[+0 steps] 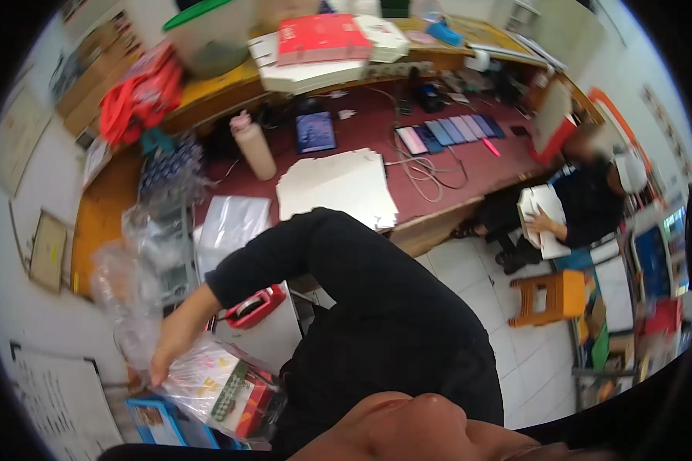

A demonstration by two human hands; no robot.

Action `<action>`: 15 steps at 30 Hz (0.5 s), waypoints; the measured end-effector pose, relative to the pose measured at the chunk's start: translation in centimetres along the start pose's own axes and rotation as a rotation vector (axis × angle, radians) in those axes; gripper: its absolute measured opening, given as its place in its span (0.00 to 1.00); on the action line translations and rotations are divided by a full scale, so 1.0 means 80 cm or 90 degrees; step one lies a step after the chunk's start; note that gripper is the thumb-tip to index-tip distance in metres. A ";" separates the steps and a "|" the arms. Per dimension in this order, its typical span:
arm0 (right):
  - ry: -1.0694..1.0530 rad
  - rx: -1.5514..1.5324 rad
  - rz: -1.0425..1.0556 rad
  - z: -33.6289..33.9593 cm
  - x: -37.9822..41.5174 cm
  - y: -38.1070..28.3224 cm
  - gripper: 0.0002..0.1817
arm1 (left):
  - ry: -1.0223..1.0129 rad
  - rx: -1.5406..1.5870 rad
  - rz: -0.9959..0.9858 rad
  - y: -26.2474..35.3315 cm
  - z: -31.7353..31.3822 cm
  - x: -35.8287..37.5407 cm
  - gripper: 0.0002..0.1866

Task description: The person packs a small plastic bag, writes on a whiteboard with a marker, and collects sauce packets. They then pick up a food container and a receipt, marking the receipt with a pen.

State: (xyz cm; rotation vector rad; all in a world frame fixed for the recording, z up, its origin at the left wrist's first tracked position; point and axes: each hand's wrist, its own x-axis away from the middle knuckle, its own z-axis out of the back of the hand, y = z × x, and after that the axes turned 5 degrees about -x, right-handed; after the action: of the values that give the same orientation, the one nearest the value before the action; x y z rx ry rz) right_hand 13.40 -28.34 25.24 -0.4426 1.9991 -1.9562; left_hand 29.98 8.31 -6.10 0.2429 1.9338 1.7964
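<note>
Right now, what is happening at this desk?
The person's left hand holds a clear plastic bag with colourful boxed items inside, low beside the desk. The right hand is not in view. A red tape dispenser sits just behind the bag. Farther off, another person sits holding white sheets.

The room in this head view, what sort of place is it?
Probably a small packing workroom: a dark red worktable with a stack of white flat sheets, a row of tablets, and a red tape dispenser.
</note>
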 end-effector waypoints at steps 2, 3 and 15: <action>-0.020 0.003 -0.012 0.006 0.016 -0.024 0.26 | -0.089 -0.078 -0.055 -0.010 -0.054 -0.038 0.27; 0.005 0.008 -0.013 0.019 0.012 -0.019 0.26 | -0.129 -0.118 -0.082 -0.005 -0.094 -0.045 0.26; 0.377 0.769 0.436 0.069 0.068 0.086 0.33 | 0.162 -0.387 -0.258 0.080 -0.311 0.052 0.20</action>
State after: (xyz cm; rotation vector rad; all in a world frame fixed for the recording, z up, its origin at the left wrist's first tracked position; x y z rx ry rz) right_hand 10.81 -35.49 18.20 1.0285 0.6171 -2.4125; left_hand 13.67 -11.15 -0.39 -0.5627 1.3547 2.0814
